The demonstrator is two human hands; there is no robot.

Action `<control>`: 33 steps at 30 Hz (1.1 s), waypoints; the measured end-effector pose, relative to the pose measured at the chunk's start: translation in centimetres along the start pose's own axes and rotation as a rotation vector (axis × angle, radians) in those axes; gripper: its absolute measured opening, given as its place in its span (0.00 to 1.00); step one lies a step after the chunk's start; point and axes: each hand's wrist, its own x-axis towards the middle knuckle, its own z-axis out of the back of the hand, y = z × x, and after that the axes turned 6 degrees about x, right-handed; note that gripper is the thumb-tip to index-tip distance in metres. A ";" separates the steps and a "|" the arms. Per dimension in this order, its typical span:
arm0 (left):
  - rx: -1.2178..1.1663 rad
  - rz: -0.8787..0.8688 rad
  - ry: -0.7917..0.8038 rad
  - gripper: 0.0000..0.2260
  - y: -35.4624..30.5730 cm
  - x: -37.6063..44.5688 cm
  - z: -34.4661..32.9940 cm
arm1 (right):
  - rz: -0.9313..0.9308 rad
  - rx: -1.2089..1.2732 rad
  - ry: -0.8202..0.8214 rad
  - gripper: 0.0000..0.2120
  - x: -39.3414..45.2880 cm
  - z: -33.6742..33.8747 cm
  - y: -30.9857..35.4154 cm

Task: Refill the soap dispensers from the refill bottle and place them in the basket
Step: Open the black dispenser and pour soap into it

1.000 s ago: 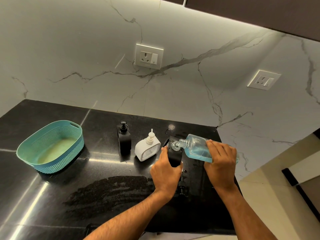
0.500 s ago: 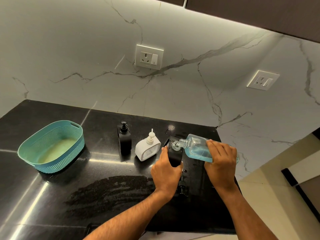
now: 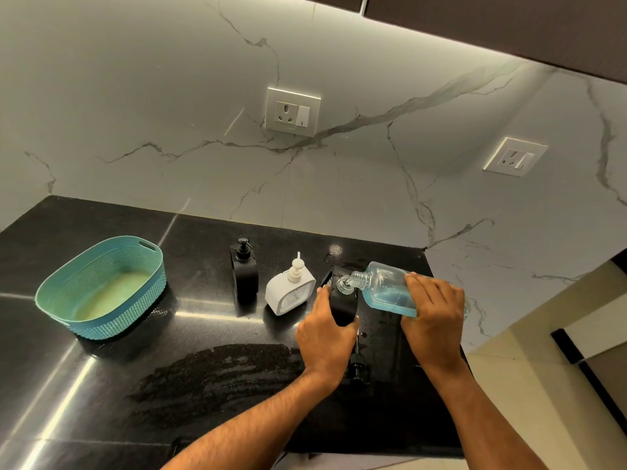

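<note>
The left hand (image 3: 325, 337) had its fingers wrapped around an open black dispenser (image 3: 342, 305) at the middle of the frame. The right hand (image 3: 432, 317) gripped the tipped refill bottle (image 3: 383, 288), its mouth at the dispenser's top. A white dispenser (image 3: 288, 293) and another black dispenser (image 3: 244, 271) stood left of them on the black bench (image 3: 169, 385). The blue basket (image 3: 101, 290) sat far left.

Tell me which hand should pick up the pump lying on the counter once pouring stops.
Left, probably. The left hand grips the open black dispenser, and the pump lies just beside its wrist. The right hand is busy holding the tilted refill bottle.
</note>
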 end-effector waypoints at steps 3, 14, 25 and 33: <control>0.004 0.002 0.002 0.34 0.0 0.0 -0.1 | 0.002 0.001 0.001 0.33 0.0 0.0 -0.1; -0.014 -0.007 -0.007 0.34 -0.2 0.0 0.0 | 0.008 0.000 0.001 0.33 0.1 0.0 -0.3; -0.008 0.002 -0.015 0.34 -0.4 -0.2 0.0 | -0.012 -0.005 0.018 0.34 -0.2 -0.1 -0.4; -0.012 0.007 -0.025 0.33 -0.5 -0.2 -0.2 | -0.012 -0.010 0.021 0.34 -0.4 -0.2 -0.2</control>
